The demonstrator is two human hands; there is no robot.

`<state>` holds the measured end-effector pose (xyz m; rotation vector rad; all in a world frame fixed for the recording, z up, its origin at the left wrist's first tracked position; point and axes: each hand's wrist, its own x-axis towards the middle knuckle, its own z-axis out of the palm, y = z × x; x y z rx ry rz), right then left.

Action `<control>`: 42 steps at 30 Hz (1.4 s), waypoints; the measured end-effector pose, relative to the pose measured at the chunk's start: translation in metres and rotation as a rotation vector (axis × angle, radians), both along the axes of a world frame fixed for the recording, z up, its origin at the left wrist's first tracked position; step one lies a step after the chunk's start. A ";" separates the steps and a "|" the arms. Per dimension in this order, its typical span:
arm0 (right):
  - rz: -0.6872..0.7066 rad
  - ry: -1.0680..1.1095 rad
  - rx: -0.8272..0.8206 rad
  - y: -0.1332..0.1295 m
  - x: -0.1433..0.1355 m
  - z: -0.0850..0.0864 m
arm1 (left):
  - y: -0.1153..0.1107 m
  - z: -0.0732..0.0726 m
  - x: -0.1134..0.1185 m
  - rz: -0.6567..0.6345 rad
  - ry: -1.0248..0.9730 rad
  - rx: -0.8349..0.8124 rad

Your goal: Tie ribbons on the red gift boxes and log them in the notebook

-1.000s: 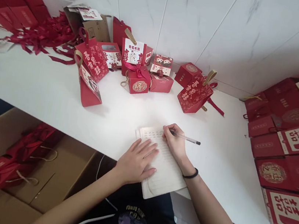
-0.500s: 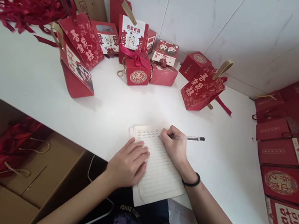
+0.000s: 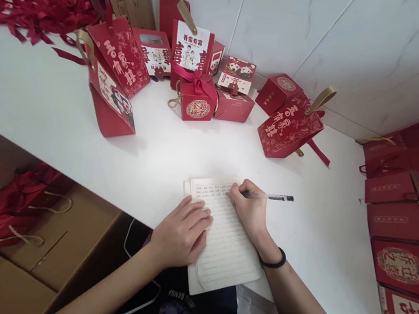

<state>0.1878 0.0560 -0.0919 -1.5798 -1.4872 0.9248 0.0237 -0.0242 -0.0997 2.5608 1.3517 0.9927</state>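
Observation:
A lined notebook (image 3: 230, 253) lies at the front edge of the white table, with a few rows of small handwriting near the top of its page. My right hand (image 3: 251, 209) grips a pen (image 3: 279, 197), its tip down at the written lines. The pen's clear barrel points off to the right. My left hand (image 3: 183, 231) rests flat on the notebook's left side, fingers stretched out and holding nothing. A black band circles my right wrist.
Red gift boxes (image 3: 197, 106) stand along the wall, with handled bags (image 3: 112, 96) left and another bag (image 3: 289, 126) right. Stacked red boxes (image 3: 399, 264) fill the right side. Red ribbons (image 3: 54, 13) pile up back left. An open cardboard carton (image 3: 78, 232) sits below the table.
The pen tip has moved slightly right along the written line. The whole view has shifted a little. My left hand stays on the page.

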 end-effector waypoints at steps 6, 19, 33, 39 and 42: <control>-0.004 -0.017 0.054 0.000 0.000 -0.002 | 0.000 0.000 0.000 0.005 -0.017 0.004; -0.079 0.111 0.064 0.001 0.001 -0.002 | 0.001 -0.001 -0.001 -0.015 -0.042 -0.003; -0.038 0.282 0.024 0.008 0.002 -0.011 | 0.022 0.027 -0.036 0.093 -0.338 -0.215; 0.019 0.258 -0.008 0.008 -0.002 -0.009 | 0.114 0.076 -0.091 0.347 -0.325 -0.074; 0.031 0.238 0.009 0.009 -0.004 -0.008 | 0.163 0.089 -0.102 0.363 -0.370 -0.178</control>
